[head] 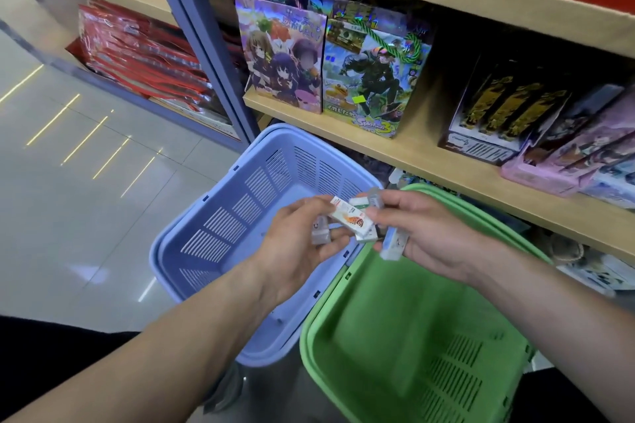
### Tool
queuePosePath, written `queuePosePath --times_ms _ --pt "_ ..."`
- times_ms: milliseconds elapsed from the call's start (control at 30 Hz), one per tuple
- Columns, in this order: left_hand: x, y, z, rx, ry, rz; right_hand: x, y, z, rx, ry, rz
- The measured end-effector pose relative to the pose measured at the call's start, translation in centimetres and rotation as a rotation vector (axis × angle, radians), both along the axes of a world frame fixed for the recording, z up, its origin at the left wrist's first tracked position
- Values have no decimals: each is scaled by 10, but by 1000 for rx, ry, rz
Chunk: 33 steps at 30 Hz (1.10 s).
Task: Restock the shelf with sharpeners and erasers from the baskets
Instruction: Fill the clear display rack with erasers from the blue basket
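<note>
We hold both hands close together at the centre of the view, above the seam between two baskets. Our left hand (pixel 302 247) pinches a white eraser (pixel 350 219) with an orange print under the thumb, and its curled fingers also grip a small grey piece (pixel 321 233); we cannot tell whether that is a sharpener or an eraser. Our right hand (pixel 433 233), at 3 o'clock of the left, grips a pale blue packet (pixel 393 245) in its curled fingers, with more small packets bunched at its fingertips. The blue basket (pixel 223 227) stands on the floor (pixel 86 216) at 8 o'clock of the hands, touching the green basket (pixel 395 336) at 5 o'clock. The wooden shelf (pixel 446 165) runs from 12 to 3 o'clock, carrying printed gift bags (pixel 285 55).
</note>
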<state>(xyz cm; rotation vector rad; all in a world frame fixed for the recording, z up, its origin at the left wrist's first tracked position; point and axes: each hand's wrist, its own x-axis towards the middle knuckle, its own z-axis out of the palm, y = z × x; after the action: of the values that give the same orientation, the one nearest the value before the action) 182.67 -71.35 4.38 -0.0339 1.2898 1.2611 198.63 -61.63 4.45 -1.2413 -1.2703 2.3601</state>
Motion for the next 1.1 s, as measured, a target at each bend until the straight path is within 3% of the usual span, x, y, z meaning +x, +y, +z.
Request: queuePosePath --times_ms 200,500,867,1100 --pt "0 4 -4 27 78 -75 -6 -2 -5 147 -32 30" --pt "-12 5 -10 19 82 24 -12 3 -7 132 -109 -68" --pt "2 3 -12 75 103 -171 -17 -2 -3 83 -62 0" --pt "-8 1 -14 43 76 -146 -16 -2 2 67 -69 27"
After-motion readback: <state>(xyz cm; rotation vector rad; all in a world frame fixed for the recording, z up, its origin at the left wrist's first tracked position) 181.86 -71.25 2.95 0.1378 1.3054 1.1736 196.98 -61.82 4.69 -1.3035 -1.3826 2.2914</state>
